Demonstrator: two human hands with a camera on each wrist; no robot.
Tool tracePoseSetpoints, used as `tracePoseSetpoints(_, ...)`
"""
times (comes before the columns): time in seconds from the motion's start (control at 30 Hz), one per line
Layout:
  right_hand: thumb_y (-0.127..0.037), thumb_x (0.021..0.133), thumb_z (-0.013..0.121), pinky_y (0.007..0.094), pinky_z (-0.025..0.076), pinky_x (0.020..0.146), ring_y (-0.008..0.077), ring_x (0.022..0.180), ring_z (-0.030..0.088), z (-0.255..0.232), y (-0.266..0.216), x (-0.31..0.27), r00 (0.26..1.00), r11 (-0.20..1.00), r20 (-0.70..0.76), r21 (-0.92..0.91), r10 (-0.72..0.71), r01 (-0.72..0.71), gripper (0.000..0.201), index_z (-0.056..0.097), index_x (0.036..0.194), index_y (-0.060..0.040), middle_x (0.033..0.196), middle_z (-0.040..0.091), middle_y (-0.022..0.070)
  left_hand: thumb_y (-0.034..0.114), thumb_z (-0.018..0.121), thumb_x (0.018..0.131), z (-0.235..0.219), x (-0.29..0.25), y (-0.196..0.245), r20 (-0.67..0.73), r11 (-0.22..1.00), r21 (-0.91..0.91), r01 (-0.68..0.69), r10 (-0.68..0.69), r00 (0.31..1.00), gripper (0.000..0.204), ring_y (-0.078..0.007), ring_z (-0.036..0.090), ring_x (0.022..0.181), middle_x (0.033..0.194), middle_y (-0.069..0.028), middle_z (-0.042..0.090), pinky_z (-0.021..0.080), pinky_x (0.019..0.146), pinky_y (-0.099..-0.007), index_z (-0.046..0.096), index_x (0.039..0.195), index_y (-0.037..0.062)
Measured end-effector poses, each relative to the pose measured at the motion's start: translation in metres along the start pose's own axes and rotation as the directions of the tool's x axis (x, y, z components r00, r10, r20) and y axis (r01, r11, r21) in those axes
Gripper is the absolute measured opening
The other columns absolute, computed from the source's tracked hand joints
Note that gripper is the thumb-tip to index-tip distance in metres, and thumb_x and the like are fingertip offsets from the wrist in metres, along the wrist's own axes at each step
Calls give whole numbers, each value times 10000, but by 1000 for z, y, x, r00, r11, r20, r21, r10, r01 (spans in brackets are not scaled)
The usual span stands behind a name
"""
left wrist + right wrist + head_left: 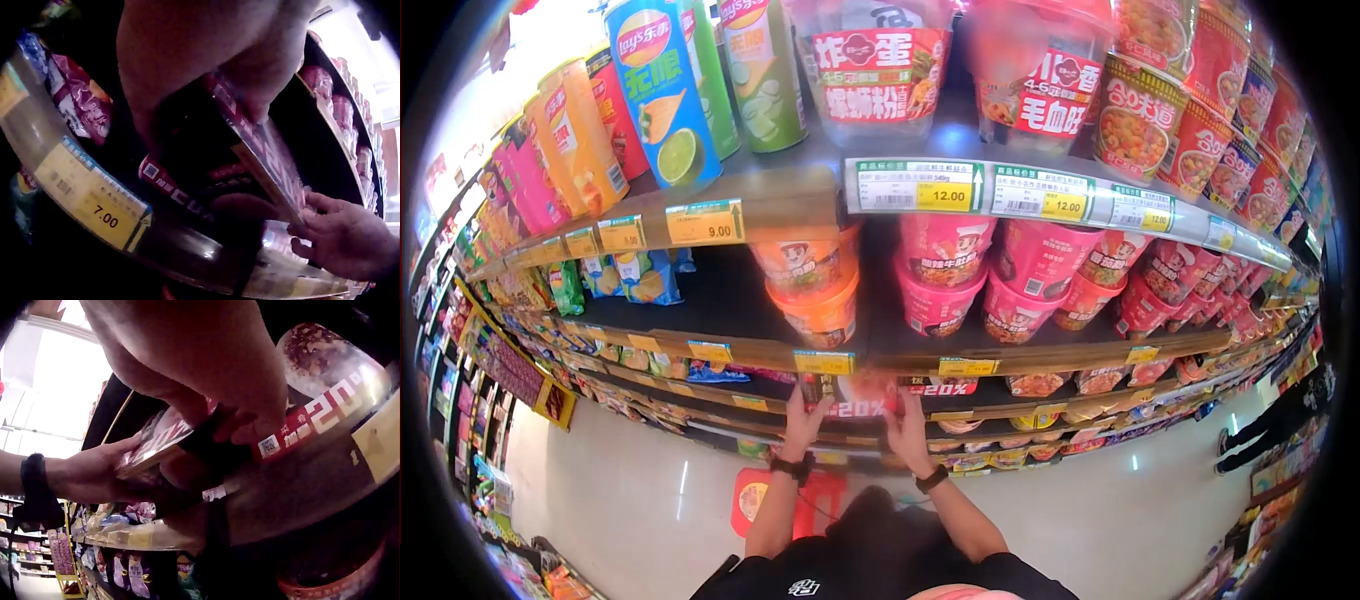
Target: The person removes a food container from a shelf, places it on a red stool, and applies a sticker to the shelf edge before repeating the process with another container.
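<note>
The person is standing at a supermarket shelf point(1020, 355), both arms reaching to a lower tier. The left hand point(805, 410) is curling its fingers over one end of a flat red packet point(855, 395), thumb underneath, pinching it; the right hand point(908, 420) is gripping the other end the same way. The packet is glossy printed film, thin and rectangular, held just in front of the shelf edge, slightly tilted in the wrist views point(262, 147). Behind it a red cup with "20" in white point(325, 412) is sitting on the shelf. A shiny plastic rail is carrying a yellow 7.00 price tag point(103, 215). Above, round pink noodle tubs point(945, 270) are standing in stacks, and tall crisp tubes point(662, 90) are lining the top tier.
</note>
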State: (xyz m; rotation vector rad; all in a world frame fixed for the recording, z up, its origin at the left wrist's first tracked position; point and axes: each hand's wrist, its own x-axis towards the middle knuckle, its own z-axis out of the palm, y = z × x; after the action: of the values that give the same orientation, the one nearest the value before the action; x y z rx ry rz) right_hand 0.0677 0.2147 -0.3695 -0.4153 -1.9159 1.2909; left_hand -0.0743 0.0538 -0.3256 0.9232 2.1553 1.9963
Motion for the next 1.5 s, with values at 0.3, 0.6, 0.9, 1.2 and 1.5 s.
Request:
tracePoseSetpoints(0.3,-69,827,668,397,449,901,326,966,584,-49,-36,-16,980,977,181,-180,-83,116,473,499,1266,-17,1072,581,182,104,609,915,-8,-81,23,58,997,-25,66,-65,996,321,-141,564,904,1035,-72,594,482,783,-290,527,1208,2)
tracePoseSetpoints(0.6,-44,866,637,321,473,878,208,973,598,-49,-56,-66,920,994,377,-20,107,-108,440,492,1279,2,1117,581,128,75,619,884,-42,-167,41,67,986,55,155,-159,985,474,-193,563,1126,1238,-112,561,485,912,-337,445,1317,-9)
tracePoseSetpoints(0.9,-15,863,629,316,478,890,171,994,602,-25,-42,-148,732,975,659,-10,174,-223,464,452,1291,-5,1132,601,102,81,647,900,-78,-294,22,-63,901,-70,428,-432,899,462,-135,603,1001,1158,-87,601,535,833,-300,432,1299,-10)
tracePoseSetpoints(1.2,25,845,623,334,510,870,193,977,629,-2,-32,-192,454,952,852,-147,260,-269,469,437,1273,-19,1080,618,110,195,681,864,-85,-369,33,-302,840,34,541,-507,807,276,-219,605,742,868,-139,631,493,672,-357,636,1039,-13)
tracePoseSetpoints(1.5,15,833,622,316,505,848,181,969,614,83,-9,-180,259,948,912,-309,319,-79,412,489,1220,-24,1063,622,90,207,699,862,-85,-402,-44,-464,745,-127,655,-628,625,319,-210,681,737,830,-163,691,528,661,-338,601,1038,-41)
